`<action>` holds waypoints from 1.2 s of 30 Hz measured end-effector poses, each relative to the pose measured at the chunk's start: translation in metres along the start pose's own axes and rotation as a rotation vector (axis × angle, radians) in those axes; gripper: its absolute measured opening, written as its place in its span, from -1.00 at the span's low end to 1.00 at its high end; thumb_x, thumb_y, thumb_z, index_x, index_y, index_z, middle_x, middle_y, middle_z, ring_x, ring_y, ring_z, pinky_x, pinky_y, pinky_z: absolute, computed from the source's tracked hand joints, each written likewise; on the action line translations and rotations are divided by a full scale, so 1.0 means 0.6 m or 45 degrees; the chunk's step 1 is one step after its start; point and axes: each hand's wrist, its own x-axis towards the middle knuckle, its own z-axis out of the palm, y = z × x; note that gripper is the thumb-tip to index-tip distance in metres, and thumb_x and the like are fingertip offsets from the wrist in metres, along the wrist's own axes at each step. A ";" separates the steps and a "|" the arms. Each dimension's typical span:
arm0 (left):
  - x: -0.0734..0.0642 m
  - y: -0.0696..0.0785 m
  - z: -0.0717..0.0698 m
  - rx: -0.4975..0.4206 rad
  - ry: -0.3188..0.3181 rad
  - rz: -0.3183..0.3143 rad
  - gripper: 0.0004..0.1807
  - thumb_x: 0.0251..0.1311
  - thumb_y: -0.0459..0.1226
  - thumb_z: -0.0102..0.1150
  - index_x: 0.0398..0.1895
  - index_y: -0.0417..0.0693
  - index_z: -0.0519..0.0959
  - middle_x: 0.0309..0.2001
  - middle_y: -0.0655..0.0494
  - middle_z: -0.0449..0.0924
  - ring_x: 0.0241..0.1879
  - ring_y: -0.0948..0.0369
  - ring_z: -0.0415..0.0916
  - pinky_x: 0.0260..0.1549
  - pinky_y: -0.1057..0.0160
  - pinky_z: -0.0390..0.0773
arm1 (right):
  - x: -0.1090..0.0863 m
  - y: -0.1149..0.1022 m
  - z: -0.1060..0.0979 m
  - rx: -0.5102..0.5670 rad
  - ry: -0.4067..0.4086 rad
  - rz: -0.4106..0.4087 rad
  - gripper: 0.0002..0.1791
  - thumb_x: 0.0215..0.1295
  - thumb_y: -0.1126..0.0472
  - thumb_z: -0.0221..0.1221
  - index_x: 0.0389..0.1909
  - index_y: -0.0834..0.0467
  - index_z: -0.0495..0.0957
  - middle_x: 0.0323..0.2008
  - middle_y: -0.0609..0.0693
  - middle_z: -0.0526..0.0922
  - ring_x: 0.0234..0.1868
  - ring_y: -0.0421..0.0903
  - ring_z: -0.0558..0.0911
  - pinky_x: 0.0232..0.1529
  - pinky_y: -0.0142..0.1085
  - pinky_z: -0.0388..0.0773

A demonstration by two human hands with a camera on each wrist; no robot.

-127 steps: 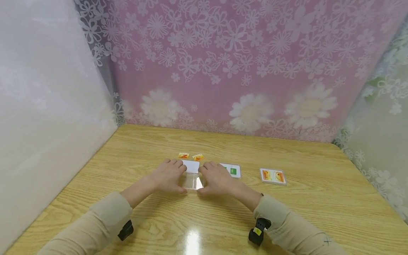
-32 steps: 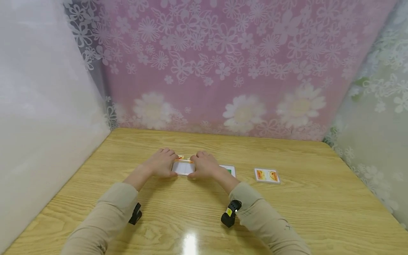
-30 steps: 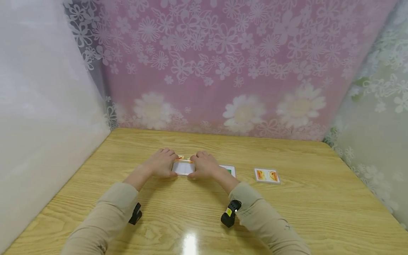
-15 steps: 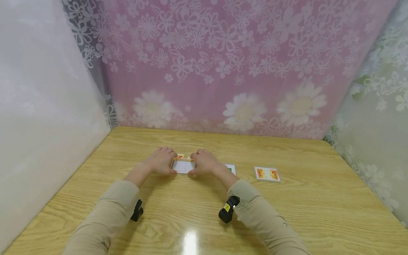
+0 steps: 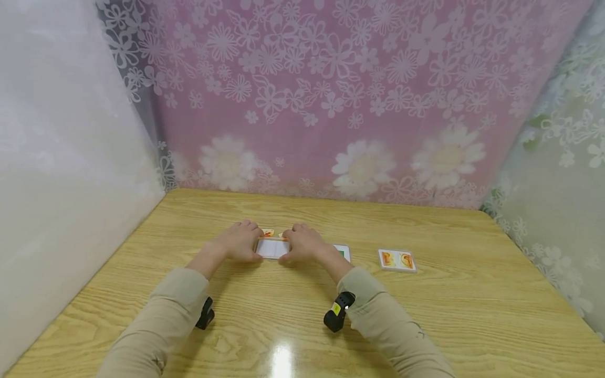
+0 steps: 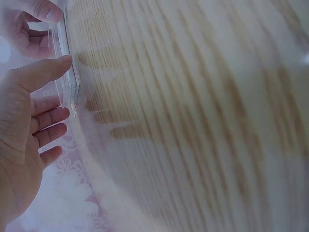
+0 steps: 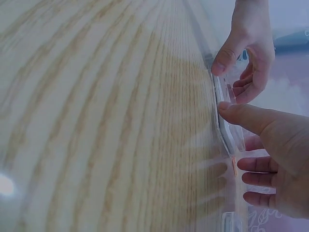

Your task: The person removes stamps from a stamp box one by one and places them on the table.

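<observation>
A flat clear plastic case (image 5: 272,249) with a white insert lies low at the table, between both hands. My left hand (image 5: 238,242) grips its left end, thumb at the near edge and fingers at the far edge. At the right end, my right hand (image 5: 304,244) grips it the same way. In the left wrist view, the thumb (image 6: 63,59) presses the case's rim (image 6: 72,77). The right wrist view shows the other thumb (image 7: 224,105) on the rim too, with the lower fingers spread free of it.
Two small orange-and-yellow picture pieces, one a left piece (image 5: 268,232), lie just beyond the case, partly hidden by the fingers. Right of the right hand is a white card with green print (image 5: 345,252). Farther right sits a framed orange picture card (image 5: 397,260).
Earlier the clear cover was nearer me, apart from the white insert; now it lies over the insert, and both hands have moved away from me. Over the last second the hands barely move.
</observation>
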 end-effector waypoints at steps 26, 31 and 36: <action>0.001 0.007 0.006 -0.033 -0.013 0.000 -0.38 0.02 0.02 0.26 0.08 -0.19 0.46 0.02 -0.02 0.44 0.04 0.01 0.31 0.10 -0.07 0.24 | -0.001 0.007 0.014 0.018 0.006 0.011 -0.31 0.02 -0.24 0.27 0.11 0.07 0.46 -0.07 -0.02 0.45 -0.10 -0.09 0.37 -0.16 -0.22 0.37; 0.000 0.008 0.005 -0.031 -0.013 0.001 -0.38 0.02 0.01 0.26 0.07 -0.20 0.46 0.02 -0.02 0.44 0.04 0.01 0.31 0.09 -0.08 0.24 | -0.001 0.007 0.013 0.015 0.012 0.005 -0.33 0.02 -0.23 0.27 0.09 0.08 0.48 -0.08 -0.01 0.45 -0.11 -0.10 0.37 -0.16 -0.22 0.36; 0.001 0.009 0.003 -0.025 -0.019 -0.001 -0.39 0.03 0.02 0.24 0.07 -0.19 0.46 0.01 -0.01 0.44 0.03 0.02 0.32 0.08 -0.06 0.26 | -0.001 0.007 0.012 0.011 0.015 -0.001 -0.34 0.02 -0.22 0.27 0.08 0.09 0.49 -0.10 -0.02 0.45 -0.13 -0.10 0.36 -0.17 -0.24 0.34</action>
